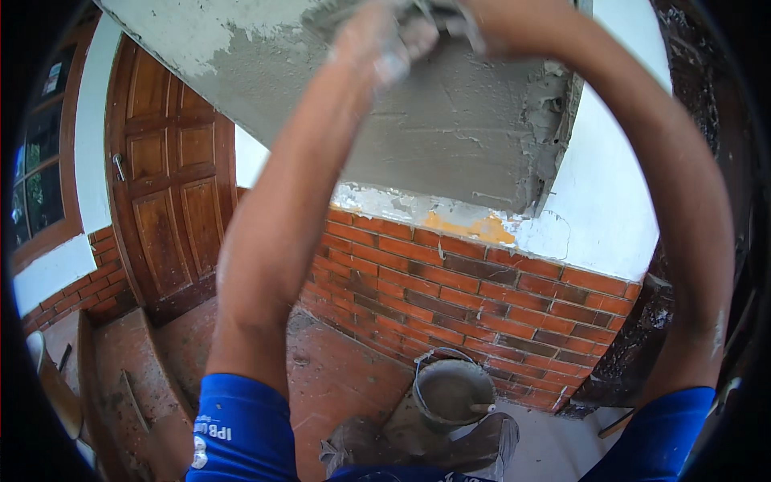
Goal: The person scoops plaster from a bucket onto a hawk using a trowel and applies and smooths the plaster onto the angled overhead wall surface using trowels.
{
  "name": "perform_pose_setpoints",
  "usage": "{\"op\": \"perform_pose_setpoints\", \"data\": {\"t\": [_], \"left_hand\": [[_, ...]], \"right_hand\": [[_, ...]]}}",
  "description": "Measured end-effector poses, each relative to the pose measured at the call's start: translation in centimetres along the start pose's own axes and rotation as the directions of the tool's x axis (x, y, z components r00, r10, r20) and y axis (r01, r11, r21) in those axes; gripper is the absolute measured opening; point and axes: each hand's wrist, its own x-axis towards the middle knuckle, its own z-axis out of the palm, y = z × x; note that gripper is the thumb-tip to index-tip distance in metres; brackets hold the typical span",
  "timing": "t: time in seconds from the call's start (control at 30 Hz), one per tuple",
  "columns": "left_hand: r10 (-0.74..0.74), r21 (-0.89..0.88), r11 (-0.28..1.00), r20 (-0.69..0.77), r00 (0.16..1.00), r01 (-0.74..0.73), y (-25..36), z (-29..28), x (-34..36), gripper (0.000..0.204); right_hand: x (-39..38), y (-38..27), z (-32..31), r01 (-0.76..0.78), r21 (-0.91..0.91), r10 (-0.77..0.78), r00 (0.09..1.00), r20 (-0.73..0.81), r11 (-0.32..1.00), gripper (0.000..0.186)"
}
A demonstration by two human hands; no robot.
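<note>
Both arms are raised against a slab-like surface coated with wet grey mortar (458,136). My left hand (385,44) is near the top edge, smeared with pale mortar and blurred; its fingers look curled. Close to its right, my right hand (502,24) is partly cut off by the upper edge, its fingers bent inward. Between the hands is a dark grey object (442,18), too blurred to name. The mortar is smooth in the middle and rough along its right edge. An older pale surface (185,32) shows at upper left.
Below is a red brick wall (458,281) topped by chipped white and ochre paint. A bucket of grey mortar (454,394) with a wire handle stands on the floor by my knees. At left are a brown panelled door (165,169), a window (40,161) and tiled steps (120,386).
</note>
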Motion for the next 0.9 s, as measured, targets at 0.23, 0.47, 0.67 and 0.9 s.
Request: {"op": "perform_pose_setpoints", "data": {"t": [0.23,0.47,0.67,0.9], "left_hand": [[0.224,0.304,0.937,-0.146,0.964,-0.172,12.4,-0.6,-2.9,0.014],[0.091,0.440,0.894,-0.358,0.929,0.082,4.3,-8.8,-9.7,0.026],[-0.094,0.347,0.871,-0.576,0.812,0.347,0.0,-14.9,-15.3,0.044],[-0.332,0.214,0.843,-0.514,0.791,0.494,-9.7,-18.0,-27.4,0.051]], "right_hand": [[7.6,-3.0,-3.6,-0.016,-0.021,0.008,0.944,-0.331,1.000,0.017],[6.2,-12.7,7.2,0.027,0.470,0.068,0.981,-0.184,0.882,0.026],[8.1,-18.1,12.1,-0.130,0.591,-0.011,0.973,0.229,0.796,0.022],[16.1,-12.8,15.9,-0.213,0.563,0.234,0.972,0.036,0.798,0.032]]}}
